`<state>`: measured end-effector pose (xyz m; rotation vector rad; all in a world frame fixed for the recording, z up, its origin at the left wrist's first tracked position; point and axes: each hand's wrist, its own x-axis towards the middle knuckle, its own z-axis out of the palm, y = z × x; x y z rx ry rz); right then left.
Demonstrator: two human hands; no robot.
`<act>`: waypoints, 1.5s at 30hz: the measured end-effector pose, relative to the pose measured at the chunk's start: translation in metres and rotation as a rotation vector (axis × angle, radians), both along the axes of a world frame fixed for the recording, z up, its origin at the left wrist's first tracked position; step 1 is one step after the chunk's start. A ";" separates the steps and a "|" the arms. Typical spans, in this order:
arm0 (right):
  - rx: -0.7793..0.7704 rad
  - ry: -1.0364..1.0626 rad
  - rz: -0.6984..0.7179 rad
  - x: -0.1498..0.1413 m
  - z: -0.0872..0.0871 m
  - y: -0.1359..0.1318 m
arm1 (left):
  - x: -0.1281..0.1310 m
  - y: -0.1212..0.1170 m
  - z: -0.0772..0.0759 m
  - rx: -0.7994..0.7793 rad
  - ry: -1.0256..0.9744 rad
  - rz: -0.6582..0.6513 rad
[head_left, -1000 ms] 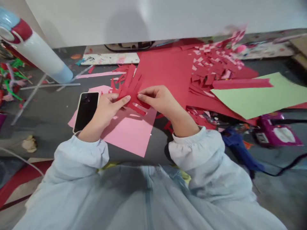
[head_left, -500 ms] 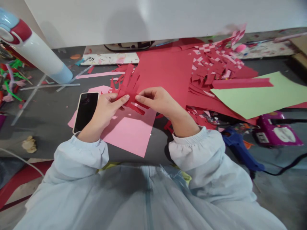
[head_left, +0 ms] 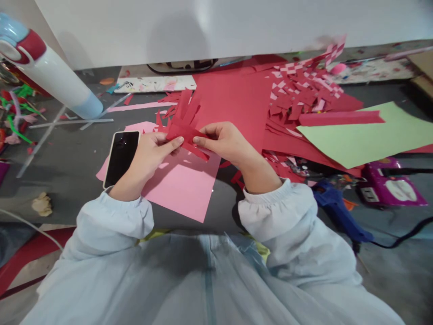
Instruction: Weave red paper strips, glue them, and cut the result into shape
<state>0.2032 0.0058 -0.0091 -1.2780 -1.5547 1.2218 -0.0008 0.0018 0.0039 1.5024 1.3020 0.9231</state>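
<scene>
Between my hands is a bundle of red paper strips (head_left: 184, 119), crossed over one another with loose ends fanning up and to the right. My left hand (head_left: 157, 149) grips its left side, thumb on top and fingers beneath. On the right side, my right hand (head_left: 219, 141) pinches the strip ends between thumb and curled fingers. Below the hands lies a pink paper sheet (head_left: 182, 189), and a large red paper sheet (head_left: 237, 99) spreads behind them. A phone (head_left: 122, 155) with a dark screen rests by my left wrist.
A white bottle (head_left: 64, 76) leans at the left near clear glue sticks (head_left: 43, 144). Woven and cut paper pieces (head_left: 301, 90) pile up at the right beside a green sheet (head_left: 365, 135). A blue glue gun (head_left: 341, 214) and a purple box (head_left: 392, 187) lie nearer me.
The red strips have shifted slightly between my fingers, and the gap that showed pink among them has closed. Both hands have stayed nearly in place.
</scene>
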 end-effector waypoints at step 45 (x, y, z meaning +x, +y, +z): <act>0.045 0.051 -0.042 0.002 0.003 -0.001 | 0.002 -0.005 0.007 0.061 0.094 -0.024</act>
